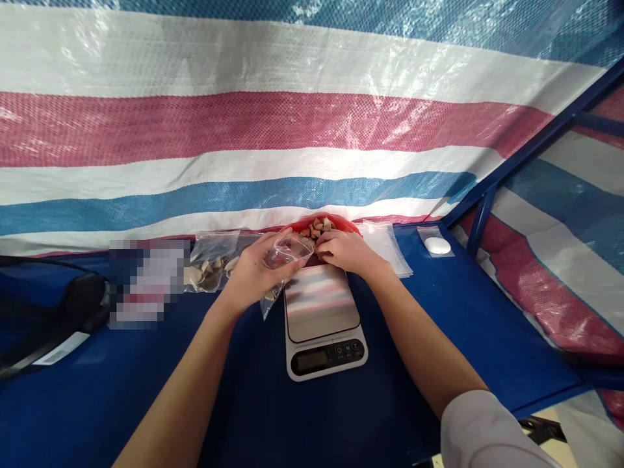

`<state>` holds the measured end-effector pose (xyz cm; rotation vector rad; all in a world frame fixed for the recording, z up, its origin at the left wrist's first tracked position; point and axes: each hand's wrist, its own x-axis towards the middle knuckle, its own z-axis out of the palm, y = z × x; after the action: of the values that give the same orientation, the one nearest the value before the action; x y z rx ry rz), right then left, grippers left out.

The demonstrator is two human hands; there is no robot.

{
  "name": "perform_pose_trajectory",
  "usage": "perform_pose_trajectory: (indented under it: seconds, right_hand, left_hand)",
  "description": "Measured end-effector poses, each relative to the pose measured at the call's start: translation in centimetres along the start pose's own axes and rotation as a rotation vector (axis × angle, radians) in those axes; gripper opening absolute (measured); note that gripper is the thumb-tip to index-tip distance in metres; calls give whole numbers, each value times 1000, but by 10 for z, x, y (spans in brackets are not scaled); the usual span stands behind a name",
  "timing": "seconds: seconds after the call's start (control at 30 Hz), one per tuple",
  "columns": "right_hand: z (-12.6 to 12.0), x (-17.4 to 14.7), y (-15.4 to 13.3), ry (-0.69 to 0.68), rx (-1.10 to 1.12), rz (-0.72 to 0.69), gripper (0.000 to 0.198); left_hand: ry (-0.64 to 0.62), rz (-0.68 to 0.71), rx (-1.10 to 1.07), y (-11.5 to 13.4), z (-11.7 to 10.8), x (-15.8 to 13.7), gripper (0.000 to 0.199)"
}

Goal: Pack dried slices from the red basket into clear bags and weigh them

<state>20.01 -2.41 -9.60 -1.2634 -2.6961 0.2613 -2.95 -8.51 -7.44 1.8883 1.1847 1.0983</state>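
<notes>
My left hand is closed around a clear plastic bag, whose mouth gapes toward the right. A few pale pieces show low in this bag, below my fingers. At the edge of a red bag, my right hand has its fingers curled down among brown and tan dried-looking chunks. What those fingertips hold is hidden. Just in front of both hands lies a white kitchen scale with a shiny metal plate and a dark display; neither hand clearly presses on it.
Filled clear bags of pale and brown slices lie left. Flat empty bags are right, then a white rounded object on a small bag. A black strap-like item rests far left on the blue table. Striped sheeting rises behind.
</notes>
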Motion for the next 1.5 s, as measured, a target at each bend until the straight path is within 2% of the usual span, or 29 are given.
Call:
perform_pose_trajectory:
  seconds: [0.37,0.57,0.73,0.83,1.0,1.17,1.5]
  right_hand:
    - [2,1,3,67,45,-3,25]
    - [-11,-2,6,166,385,-23,14]
    - [-28,-9,-2,293,651,-64,9]
    - [-36,-12,-14,322,727,-118,7]
    - [-43,-12,-37,325,628,-180,9]
    - [-42,-9,-49,264,462,-121,21]
    - [-40,-10,-51,221,498,-96,21]
  left_hand:
    - [3,-9,0,-2,0,0,55]
    - [-3,-23,2,-6,2,-1,66]
    - [-23,-7,46,-6,5,-1,64]
    - [-45,21,62,-4,8,-1,60]
    - [-89,77,46,2,12,1,52]
    - [-90,96,52,4,13,1,41]
    - [-89,125,-9,5,13,1,34]
